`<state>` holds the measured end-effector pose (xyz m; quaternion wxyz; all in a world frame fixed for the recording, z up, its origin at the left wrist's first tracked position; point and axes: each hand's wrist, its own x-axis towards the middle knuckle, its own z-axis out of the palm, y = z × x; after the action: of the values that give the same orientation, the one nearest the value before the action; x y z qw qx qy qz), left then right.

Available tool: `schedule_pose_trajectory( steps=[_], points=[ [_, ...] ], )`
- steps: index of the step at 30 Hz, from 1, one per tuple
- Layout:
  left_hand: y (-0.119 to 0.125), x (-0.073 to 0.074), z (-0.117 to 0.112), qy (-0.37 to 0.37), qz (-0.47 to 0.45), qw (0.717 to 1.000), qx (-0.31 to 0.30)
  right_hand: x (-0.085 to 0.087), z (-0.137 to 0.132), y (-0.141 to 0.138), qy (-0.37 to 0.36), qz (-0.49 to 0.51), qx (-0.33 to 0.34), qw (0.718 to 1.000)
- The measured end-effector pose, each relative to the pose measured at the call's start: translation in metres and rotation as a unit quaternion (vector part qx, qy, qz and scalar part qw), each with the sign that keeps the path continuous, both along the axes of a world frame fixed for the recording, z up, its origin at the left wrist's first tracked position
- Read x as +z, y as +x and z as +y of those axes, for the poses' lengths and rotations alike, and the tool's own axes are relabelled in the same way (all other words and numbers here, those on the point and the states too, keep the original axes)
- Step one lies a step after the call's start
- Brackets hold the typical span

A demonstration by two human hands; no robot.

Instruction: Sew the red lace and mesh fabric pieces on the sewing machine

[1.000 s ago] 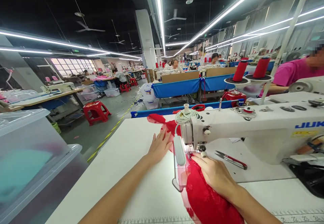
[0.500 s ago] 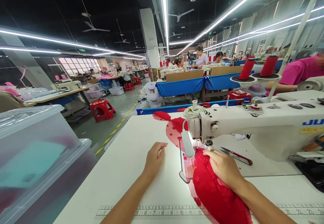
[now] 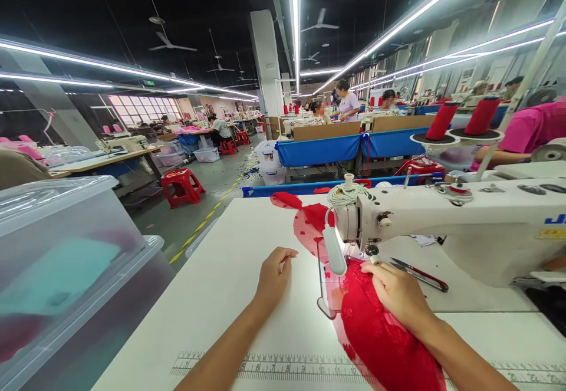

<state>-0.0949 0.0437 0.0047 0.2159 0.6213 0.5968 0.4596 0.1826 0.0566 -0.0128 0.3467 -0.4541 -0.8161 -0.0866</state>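
Note:
A red lace and mesh fabric piece (image 3: 375, 326) runs from the table's front edge up under the head of a white sewing machine (image 3: 411, 214). My right hand (image 3: 398, 293) lies on its right side, fingers closed on the lace just before the needle area, which the lamp and machine head partly hide. On the white tabletop, left of the fabric and apart from it, rests my left hand (image 3: 275, 273). Its fingers are loosely bent, with a gap to the thumb and nothing visible between them. Sheer red dotted mesh (image 3: 307, 229) spreads behind the small lamp (image 3: 335, 252).
Thread snips (image 3: 420, 274) lie right of my right hand. A printed ruler (image 3: 283, 367) crosses the table front. Clear plastic bins (image 3: 66, 261) stand at the left, a red stool (image 3: 182, 187) beyond. Two red thread cones (image 3: 442, 121) stand behind the machine; a person in pink (image 3: 530, 128) sits at right.
The whole view has shifted slightly, so things appear a little farther right. Both hands and the fabric keep nearly the same places relative to the machine.

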Motion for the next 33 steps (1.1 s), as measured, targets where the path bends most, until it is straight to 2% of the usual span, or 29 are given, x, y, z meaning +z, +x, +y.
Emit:
schedule_pose_trajectory(
  steps=[13, 33],
  points=[
    [0.0005, 0.0011, -0.0018, 0.020, 0.003, 1.000, -0.004, -0.0061, 0.0012, 0.0053, -0.048, -0.005, 0.010, 0.999],
    [-0.0008, 0.0007, -0.0023, 0.031, 0.006, 0.999, -0.004, -0.0042, 0.0000, 0.0048, -0.046, 0.007, 0.001, 0.999]
  ],
)
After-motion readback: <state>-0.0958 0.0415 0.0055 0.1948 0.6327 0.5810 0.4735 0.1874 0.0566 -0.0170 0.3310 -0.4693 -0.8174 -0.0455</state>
